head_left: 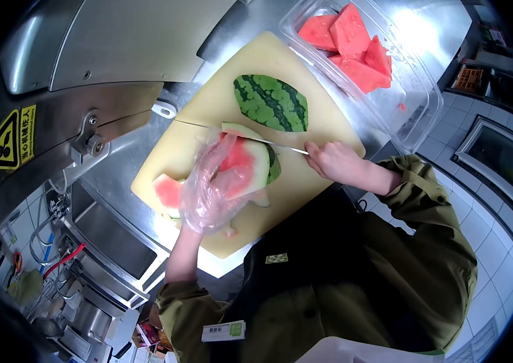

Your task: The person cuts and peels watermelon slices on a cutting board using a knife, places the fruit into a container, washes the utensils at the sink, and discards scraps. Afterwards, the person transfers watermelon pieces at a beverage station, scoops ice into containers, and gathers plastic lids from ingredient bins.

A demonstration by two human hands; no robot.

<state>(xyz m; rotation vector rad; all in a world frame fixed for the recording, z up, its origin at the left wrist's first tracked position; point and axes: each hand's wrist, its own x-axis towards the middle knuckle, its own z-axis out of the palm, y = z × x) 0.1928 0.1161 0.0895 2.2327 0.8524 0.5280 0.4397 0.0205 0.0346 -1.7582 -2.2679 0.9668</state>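
Observation:
A large piece of watermelon (257, 163), red flesh up with pale and green rind at its edge, lies on the yellowish cutting board (214, 100). My left hand (208, 190), in a clear plastic glove, presses on its left side. My right hand (335, 162) is bare and closed round the handle of a knife (283, 146), whose blade runs left along the far edge of the piece. Beyond it lies a green striped slab of rind (271, 103). A smaller red piece (168, 191) sits left of my left hand.
A clear plastic tub (411, 124) with several red watermelon chunks (353, 45) stands at the upper right. A metal machine with a yellow warning label (9, 138) borders the board's left side. A sink (114, 233) is at lower left.

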